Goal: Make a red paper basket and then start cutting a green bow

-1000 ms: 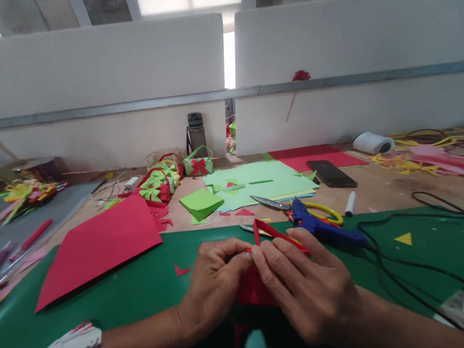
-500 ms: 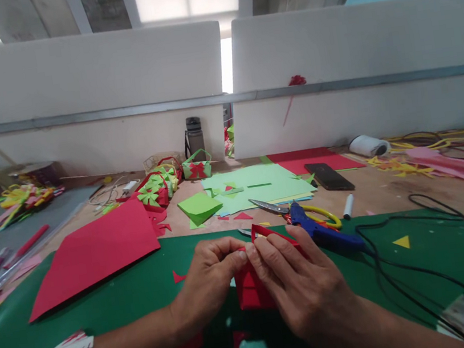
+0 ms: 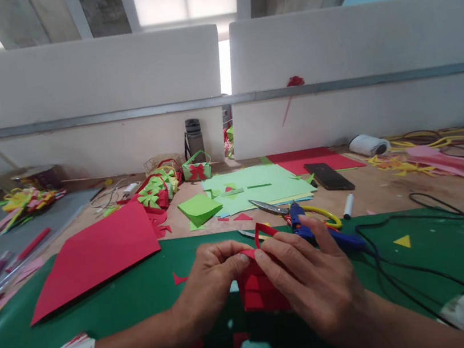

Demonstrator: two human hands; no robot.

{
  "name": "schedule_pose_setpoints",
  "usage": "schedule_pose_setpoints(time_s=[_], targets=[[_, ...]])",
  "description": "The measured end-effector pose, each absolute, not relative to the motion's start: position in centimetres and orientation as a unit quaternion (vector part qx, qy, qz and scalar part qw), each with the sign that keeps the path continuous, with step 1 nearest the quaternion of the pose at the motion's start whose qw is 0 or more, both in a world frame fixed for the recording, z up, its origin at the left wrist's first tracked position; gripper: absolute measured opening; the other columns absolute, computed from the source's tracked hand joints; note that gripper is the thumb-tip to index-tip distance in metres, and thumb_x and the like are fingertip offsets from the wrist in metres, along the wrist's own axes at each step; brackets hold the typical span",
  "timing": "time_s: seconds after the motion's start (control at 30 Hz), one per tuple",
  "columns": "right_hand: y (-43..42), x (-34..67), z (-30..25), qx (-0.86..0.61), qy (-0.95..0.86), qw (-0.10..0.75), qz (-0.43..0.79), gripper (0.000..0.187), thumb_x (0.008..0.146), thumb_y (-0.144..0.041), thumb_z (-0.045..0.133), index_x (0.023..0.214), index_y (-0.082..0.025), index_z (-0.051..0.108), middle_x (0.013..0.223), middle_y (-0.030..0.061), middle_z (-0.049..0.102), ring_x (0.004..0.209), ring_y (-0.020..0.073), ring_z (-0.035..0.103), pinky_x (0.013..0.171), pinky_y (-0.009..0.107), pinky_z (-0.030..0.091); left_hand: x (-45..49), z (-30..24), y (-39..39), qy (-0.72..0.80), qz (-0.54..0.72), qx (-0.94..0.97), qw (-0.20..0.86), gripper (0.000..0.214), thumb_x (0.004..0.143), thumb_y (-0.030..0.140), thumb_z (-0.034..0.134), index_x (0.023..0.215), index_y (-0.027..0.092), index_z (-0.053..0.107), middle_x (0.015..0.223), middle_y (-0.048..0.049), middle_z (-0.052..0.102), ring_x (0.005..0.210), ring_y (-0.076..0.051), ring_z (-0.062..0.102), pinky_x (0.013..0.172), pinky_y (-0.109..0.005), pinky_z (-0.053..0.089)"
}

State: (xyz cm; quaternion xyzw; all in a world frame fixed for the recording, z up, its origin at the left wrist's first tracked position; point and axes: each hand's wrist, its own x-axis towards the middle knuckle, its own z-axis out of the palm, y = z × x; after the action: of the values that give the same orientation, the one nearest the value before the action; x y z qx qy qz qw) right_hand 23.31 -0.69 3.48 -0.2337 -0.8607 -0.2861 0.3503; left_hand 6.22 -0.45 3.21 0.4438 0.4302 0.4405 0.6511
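Note:
My left hand [image 3: 213, 283] and my right hand [image 3: 311, 278] meet over the green mat [image 3: 104, 307], both pinching a small folded red paper piece [image 3: 260, 294]. A thin red strip loop [image 3: 264, 232] rises from its top between my fingertips. Left thumb and forefinger grip the piece's left top edge. Right fingers press its top right, partly covering it. A blue glue gun [image 3: 326, 232] lies just behind my right hand, touching or nearly touching its fingertips.
A large red sheet [image 3: 96, 253] lies left on the mat. Scissors [image 3: 271, 207], green sheets [image 3: 259, 184], a folded green piece [image 3: 200, 207], a phone [image 3: 329, 176], a white marker [image 3: 348, 205] and finished paper baskets [image 3: 160, 184] lie behind. Black cable [image 3: 400, 265] crosses the mat at right.
The red piece has dropped lower and turned slightly, and the strip loop now stands shorter. My right fingers have spread further over the piece.

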Motion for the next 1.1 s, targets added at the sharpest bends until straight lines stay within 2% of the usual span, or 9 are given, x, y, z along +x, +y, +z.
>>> schedule_pose_setpoints(time_s=[0.2,0.6,0.77,0.97,1.1], targets=[[-0.6,23.5,4.0,-0.198,-0.871,0.334,-0.301,0.032,0.087,-0.005,0.035,0.091,-0.006,0.067,0.081,0.0139,0.067,0.084,0.0244,0.062,0.087,0.049,0.041,6.4,3.2,-0.7,0.431,0.448,0.438,0.649,0.011,0.070,0.024,0.068,0.073,0.014,0.067,0.063,0.0003,0.063,0.059,-0.011,0.052,0.056,-0.020,0.040],[-0.8,23.5,3.8,-0.229,-0.863,0.327,-0.309,0.031,0.088,-0.008,0.038,0.090,-0.008,0.068,0.082,0.0123,0.066,0.087,0.0260,0.061,0.093,0.055,0.035,5.8,2.6,0.2,0.379,0.418,0.485,0.668,0.020,0.074,0.030,0.067,0.083,0.013,0.068,0.072,-0.0021,0.065,0.066,-0.012,0.055,0.067,-0.024,0.040],[-0.7,23.2,3.6,-0.225,-0.855,0.323,-0.338,0.032,0.085,-0.006,0.037,0.087,-0.007,0.068,0.083,0.0140,0.066,0.090,0.0259,0.060,0.092,0.052,0.037,5.7,2.4,0.1,0.374,0.434,0.469,0.672,0.022,0.072,0.028,0.070,0.089,0.015,0.069,0.078,-0.0029,0.068,0.073,-0.014,0.058,0.072,-0.025,0.043],[-0.4,22.7,2.9,-0.202,-0.859,0.331,-0.335,0.031,0.083,-0.003,0.038,0.086,-0.005,0.069,0.081,0.0142,0.067,0.089,0.0270,0.061,0.093,0.053,0.035,6.2,2.9,0.1,0.437,0.441,0.470,0.628,0.021,0.071,0.033,0.070,0.072,0.012,0.066,0.066,-0.0005,0.062,0.061,-0.010,0.051,0.059,-0.020,0.038],[-0.4,22.8,3.1,-0.236,-0.868,0.349,-0.262,0.027,0.089,-0.010,0.040,0.090,-0.007,0.067,0.079,0.0113,0.066,0.085,0.0244,0.060,0.094,0.053,0.033,6.1,3.0,0.5,0.423,0.445,0.502,0.610,0.021,0.072,0.032,0.068,0.073,0.011,0.066,0.067,-0.0005,0.061,0.061,-0.010,0.050,0.060,-0.021,0.038]])
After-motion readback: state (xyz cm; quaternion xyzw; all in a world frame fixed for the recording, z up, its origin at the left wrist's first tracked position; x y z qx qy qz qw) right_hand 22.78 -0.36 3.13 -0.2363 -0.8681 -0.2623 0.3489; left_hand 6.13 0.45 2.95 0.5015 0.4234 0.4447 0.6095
